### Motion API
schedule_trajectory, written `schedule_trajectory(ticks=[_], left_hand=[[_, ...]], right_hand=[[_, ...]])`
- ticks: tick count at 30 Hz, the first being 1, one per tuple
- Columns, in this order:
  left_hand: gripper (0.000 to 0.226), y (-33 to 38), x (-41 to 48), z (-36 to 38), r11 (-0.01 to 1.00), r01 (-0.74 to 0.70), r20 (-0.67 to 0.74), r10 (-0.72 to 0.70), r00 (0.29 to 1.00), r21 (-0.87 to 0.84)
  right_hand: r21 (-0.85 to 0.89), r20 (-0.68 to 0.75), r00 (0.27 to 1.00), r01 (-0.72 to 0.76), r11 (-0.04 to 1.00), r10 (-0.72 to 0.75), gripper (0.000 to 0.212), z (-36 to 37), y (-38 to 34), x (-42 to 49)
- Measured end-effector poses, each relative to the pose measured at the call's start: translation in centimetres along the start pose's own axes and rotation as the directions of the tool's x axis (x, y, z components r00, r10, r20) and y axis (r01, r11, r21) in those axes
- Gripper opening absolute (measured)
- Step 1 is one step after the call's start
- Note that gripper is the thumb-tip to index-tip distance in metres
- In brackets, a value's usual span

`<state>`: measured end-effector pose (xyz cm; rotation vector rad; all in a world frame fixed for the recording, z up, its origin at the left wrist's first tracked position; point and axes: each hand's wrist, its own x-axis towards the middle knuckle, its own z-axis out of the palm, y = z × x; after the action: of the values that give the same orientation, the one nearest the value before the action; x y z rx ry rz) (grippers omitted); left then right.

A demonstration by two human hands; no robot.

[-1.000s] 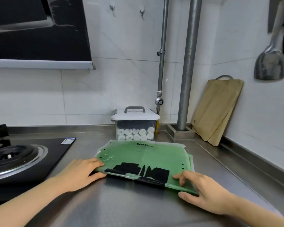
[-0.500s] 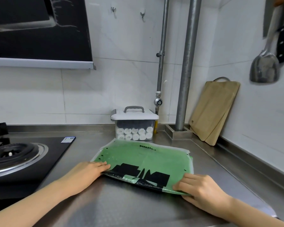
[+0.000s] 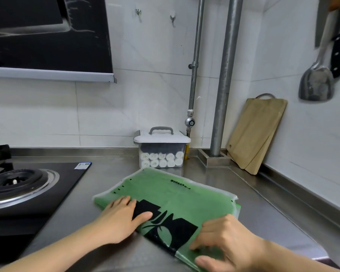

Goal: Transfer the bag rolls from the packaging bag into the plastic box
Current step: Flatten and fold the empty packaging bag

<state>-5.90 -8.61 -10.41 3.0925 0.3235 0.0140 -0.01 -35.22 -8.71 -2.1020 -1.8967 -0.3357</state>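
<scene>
A flat green packaging bag (image 3: 175, 197) with black print lies on the steel counter, turned at an angle. My left hand (image 3: 120, 218) lies flat on its near left part, fingers straight and pressing down. My right hand (image 3: 224, 240) is at the bag's near right corner, fingers bent down onto it and the thumb under its edge, pinching the plastic. A clear plastic box (image 3: 162, 152) with a white lid and grey handle stands shut at the back by the wall. Several white bag rolls (image 3: 162, 160) are stacked inside it.
A black gas hob (image 3: 28, 185) fills the counter's left side. Two metal pipes (image 3: 222, 79) rise in the corner behind the box. A wooden cutting board (image 3: 257, 132) leans on the right wall, with a spatula (image 3: 316, 83) and a knife hanging above it.
The bag has turned so its near edge runs diagonally. My left hand slid from the bag's left edge onto its top. My right hand curled onto the near right corner.
</scene>
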Motion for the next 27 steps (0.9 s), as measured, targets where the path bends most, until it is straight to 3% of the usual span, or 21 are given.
schedule_trajectory(ticks=[4,8,12,14,16,17,18,21,23,27], left_hand=[[0.125,0.9,0.7,0.7,0.998,0.04,0.055,-0.037,0.998,-0.047],[0.132,1.0,0.9,1.4,0.996,-0.038,0.065,0.044,0.997,-0.083],[0.148,1.5,1.1,1.3,0.978,-0.173,0.107,0.186,0.977,-0.12],[0.133,1.6,0.9,1.1,0.952,-0.302,0.124,0.307,0.944,-0.054],[0.095,0.9,1.6,1.8,0.863,-0.472,0.03,0.475,0.88,0.182],[0.083,0.2,2.1,1.7,0.9,-0.407,0.115,0.393,0.912,0.153],[0.082,-0.1,2.5,1.9,0.913,-0.377,0.095,0.366,0.926,0.155],[0.095,0.3,2.9,2.1,0.881,-0.455,0.036,0.454,0.89,0.13],[0.111,0.6,2.4,1.4,0.905,-0.424,0.128,0.425,0.896,-0.034],[0.113,0.7,2.9,0.8,0.929,-0.357,0.144,0.368,0.918,-0.098]], right_hand=[[0.038,0.053,0.998,0.02,0.999,-0.022,0.032,0.5,-1.8,1.5],[-0.009,-0.036,0.999,-0.025,1.0,0.024,0.024,0.1,-1.8,3.2],[0.093,0.027,0.993,-0.113,0.989,0.111,0.051,1.2,-1.9,5.6],[0.161,0.115,0.984,-0.156,0.975,0.139,0.067,2.4,-2.2,6.9],[0.178,0.174,0.972,-0.188,0.966,0.157,0.077,3.8,-2.5,8.1],[0.178,0.198,0.965,-0.206,0.962,0.17,0.083,4.5,-2.4,8.7],[0.176,0.221,0.958,-0.226,0.958,0.185,0.088,5.1,-2.3,9.1],[0.168,0.268,0.929,-0.305,0.937,0.255,0.099,6.1,-0.8,9.8],[0.145,0.298,0.898,-0.377,0.915,0.323,0.105,6.2,1.1,9.5],[-0.009,0.307,0.819,-0.507,0.862,0.485,0.1,5.1,6.1,7.4]])
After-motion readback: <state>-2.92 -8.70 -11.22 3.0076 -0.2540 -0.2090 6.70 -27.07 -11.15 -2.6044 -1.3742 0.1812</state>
